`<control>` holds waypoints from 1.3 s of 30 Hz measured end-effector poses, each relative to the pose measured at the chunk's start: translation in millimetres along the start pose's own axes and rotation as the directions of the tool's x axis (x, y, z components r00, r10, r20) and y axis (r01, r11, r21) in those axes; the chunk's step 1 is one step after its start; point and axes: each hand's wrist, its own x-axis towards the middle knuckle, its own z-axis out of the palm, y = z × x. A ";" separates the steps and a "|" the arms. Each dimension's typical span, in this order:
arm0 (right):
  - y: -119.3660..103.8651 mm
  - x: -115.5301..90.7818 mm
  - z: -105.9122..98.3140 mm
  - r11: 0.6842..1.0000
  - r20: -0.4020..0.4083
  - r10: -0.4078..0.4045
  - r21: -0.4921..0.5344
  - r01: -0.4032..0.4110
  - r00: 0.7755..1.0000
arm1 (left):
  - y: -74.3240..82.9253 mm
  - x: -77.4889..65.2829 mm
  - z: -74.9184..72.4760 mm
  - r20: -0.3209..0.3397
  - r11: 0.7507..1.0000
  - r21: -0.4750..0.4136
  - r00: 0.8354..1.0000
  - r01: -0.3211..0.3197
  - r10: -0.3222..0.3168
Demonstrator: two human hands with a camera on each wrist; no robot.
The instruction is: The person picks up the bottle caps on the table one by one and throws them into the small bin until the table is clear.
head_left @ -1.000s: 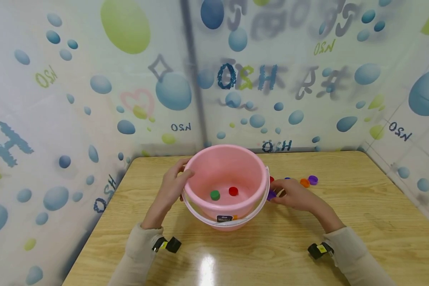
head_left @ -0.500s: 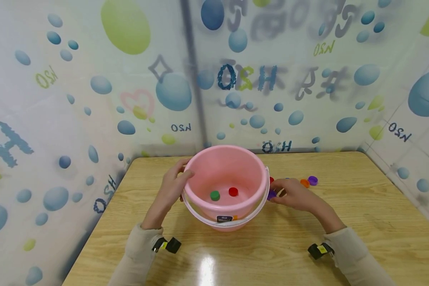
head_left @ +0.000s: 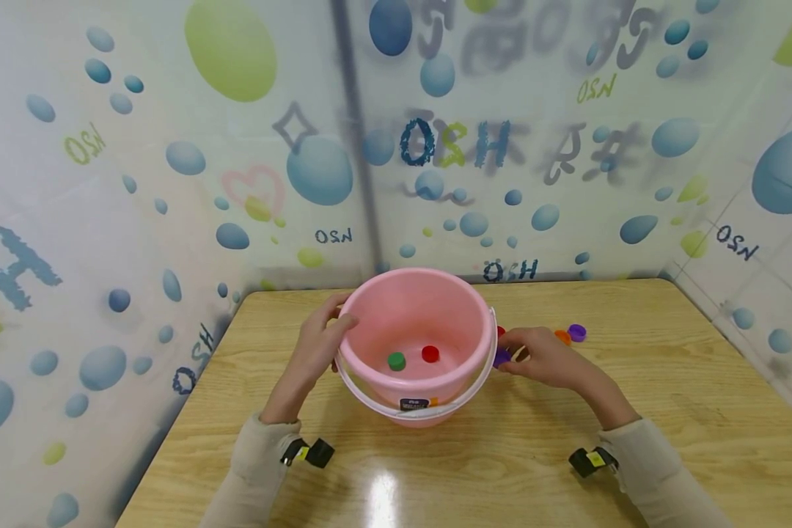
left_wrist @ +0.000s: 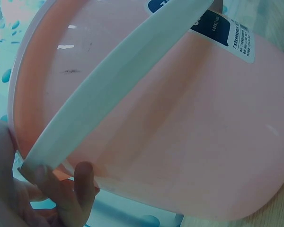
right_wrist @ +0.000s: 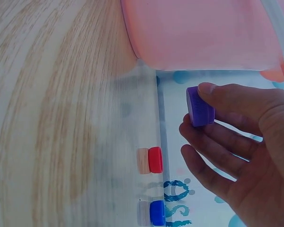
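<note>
A pink bucket (head_left: 417, 400) with a white handle (head_left: 396, 415) stands on the table, tipped slightly toward me. My left hand (head_left: 318, 336) grips its left rim, thumb over the edge; in the left wrist view, fingers (left_wrist: 84, 189) curl near the handle's end. Inside the bucket lie a green bottle cap (head_left: 397, 361) and a red bottle cap (head_left: 430, 354). Just right of the bucket, my right hand (head_left: 543, 358) pinches a purple bottle cap (right_wrist: 200, 106) between thumb and fingers. The right wrist view shows this cap held on edge, its ribbed side visible.
Behind my right hand on the wooden table (head_left: 666, 411) lie a red cap (right_wrist: 155, 160), a blue cap (right_wrist: 157, 213), an orange cap (head_left: 563, 337) and another purple cap (head_left: 577, 333). A patterned curtain (head_left: 534, 147) rises behind the table's far edge.
</note>
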 end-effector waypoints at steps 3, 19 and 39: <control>-0.8 -0.3 -0.6 1.000 0.001 0.001 -0.003 -0.001 1.000 | 0.7 -0.3 0.0 0.001 1.000 -0.002 1.000 0.002 -0.002; -2.5 -0.6 -2.1 1.000 -0.007 -0.006 -0.020 0.006 1.000 | 0.5 -0.6 0.2 0.006 1.000 0.004 1.000 0.002 -0.002; -4.3 -1.8 -4.8 1.000 -0.008 -0.020 -0.021 0.019 1.000 | -0.5 -0.5 0.5 0.000 1.000 0.012 1.000 0.010 -0.010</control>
